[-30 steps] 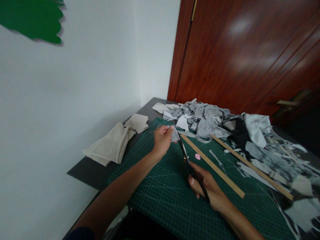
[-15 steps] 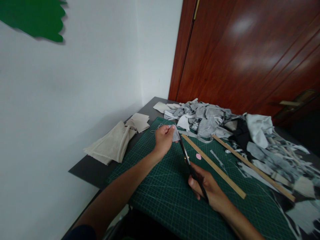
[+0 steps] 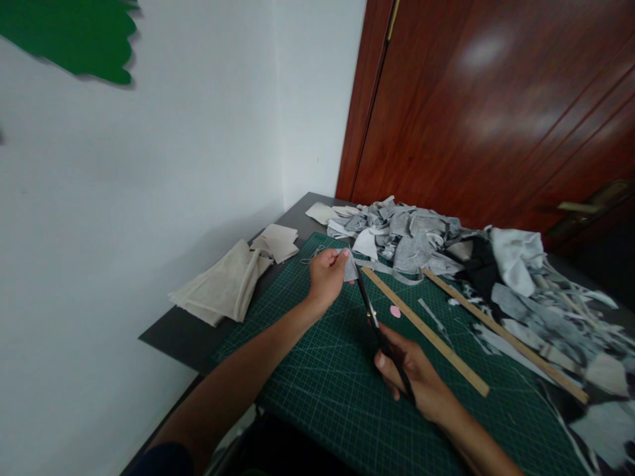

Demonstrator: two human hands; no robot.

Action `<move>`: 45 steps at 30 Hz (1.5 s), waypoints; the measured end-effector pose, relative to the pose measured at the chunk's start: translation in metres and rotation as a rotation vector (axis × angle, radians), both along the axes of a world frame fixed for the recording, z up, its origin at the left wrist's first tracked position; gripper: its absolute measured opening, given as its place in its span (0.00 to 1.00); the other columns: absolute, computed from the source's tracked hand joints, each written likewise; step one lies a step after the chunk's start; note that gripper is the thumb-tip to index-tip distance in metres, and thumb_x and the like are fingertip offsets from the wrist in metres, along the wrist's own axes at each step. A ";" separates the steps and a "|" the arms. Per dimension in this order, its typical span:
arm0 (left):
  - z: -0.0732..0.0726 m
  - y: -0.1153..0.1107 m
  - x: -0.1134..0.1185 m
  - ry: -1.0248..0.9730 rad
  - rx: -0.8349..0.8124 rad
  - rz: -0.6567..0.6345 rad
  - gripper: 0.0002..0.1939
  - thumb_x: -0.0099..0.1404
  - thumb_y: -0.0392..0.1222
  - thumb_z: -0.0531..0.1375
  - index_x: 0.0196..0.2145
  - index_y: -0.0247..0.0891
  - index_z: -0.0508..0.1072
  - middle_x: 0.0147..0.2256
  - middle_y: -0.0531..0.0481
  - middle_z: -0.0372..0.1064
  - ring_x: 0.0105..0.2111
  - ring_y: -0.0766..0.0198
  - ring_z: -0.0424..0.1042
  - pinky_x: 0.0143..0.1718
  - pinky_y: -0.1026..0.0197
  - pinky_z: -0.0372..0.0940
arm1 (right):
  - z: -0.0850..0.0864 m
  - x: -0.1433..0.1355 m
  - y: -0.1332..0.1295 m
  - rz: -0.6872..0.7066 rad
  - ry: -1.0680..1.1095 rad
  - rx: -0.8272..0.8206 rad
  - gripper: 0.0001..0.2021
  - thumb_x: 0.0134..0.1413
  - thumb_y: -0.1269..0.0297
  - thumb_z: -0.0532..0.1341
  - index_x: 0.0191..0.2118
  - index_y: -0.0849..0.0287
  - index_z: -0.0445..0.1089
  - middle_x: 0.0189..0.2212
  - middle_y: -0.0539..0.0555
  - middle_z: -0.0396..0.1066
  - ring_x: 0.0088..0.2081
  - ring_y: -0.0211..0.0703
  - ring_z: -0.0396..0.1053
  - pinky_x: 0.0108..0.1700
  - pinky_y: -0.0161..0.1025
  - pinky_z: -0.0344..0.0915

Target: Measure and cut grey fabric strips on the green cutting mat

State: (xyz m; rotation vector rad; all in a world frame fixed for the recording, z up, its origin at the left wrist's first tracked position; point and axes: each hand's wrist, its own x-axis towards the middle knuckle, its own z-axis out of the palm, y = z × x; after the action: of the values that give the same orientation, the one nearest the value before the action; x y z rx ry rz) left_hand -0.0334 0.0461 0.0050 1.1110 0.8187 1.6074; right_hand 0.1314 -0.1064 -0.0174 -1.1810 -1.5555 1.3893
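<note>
A small piece of grey fabric (image 3: 350, 268) is pinched between the thumb and fingers of my left hand (image 3: 327, 274), over the far part of the green cutting mat (image 3: 317, 357). My right hand (image 3: 409, 370) grips a pair of black-handled scissors (image 3: 371, 312), its fingers wrapped around the handles. The blades point away from me and their tips are at the fabric's right edge. Whether the blades are fully closed is hard to make out. A pink oval piece (image 3: 395, 311) lies on the mat just right of the scissors.
Two wooden rulers (image 3: 426, 332) (image 3: 506, 334) lie slanted on the mat's right. Behind them is a heap of grey and white fabric scraps (image 3: 411, 231), spreading down the right side. Folded beige cloth (image 3: 223, 284) sits at left by the wall. A wooden door (image 3: 486, 119) stands behind.
Almost nothing differs. The whole view has shifted very slightly, while both hands, the fabric and the scissors keep the same arrangement.
</note>
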 end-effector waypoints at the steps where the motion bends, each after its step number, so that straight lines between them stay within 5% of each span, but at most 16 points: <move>1: 0.000 0.000 0.000 0.000 -0.001 0.002 0.21 0.60 0.57 0.68 0.25 0.38 0.69 0.19 0.54 0.68 0.16 0.67 0.67 0.16 0.63 0.67 | 0.000 0.000 0.000 -0.001 -0.002 0.001 0.44 0.57 0.37 0.66 0.68 0.67 0.62 0.20 0.41 0.55 0.17 0.31 0.51 0.17 0.30 0.53; 13: -0.001 0.000 0.001 0.003 -0.014 0.002 0.21 0.61 0.58 0.67 0.26 0.38 0.69 0.20 0.55 0.69 0.16 0.67 0.67 0.16 0.63 0.66 | 0.003 -0.002 -0.003 0.024 0.019 0.020 0.42 0.57 0.37 0.66 0.68 0.61 0.64 0.21 0.41 0.55 0.17 0.31 0.50 0.17 0.30 0.54; 45: 0.001 -0.001 0.001 -0.007 -0.007 0.005 0.21 0.60 0.58 0.68 0.25 0.38 0.70 0.19 0.54 0.68 0.16 0.66 0.67 0.16 0.63 0.66 | 0.005 -0.004 -0.004 -0.006 0.014 -0.047 0.45 0.56 0.38 0.67 0.70 0.64 0.61 0.16 0.39 0.54 0.15 0.32 0.51 0.17 0.31 0.58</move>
State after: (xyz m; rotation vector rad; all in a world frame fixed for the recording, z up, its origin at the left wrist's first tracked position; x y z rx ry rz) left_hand -0.0329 0.0451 0.0065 1.0987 0.8232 1.6102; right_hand 0.1269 -0.1104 -0.0120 -1.2013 -1.5157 1.4341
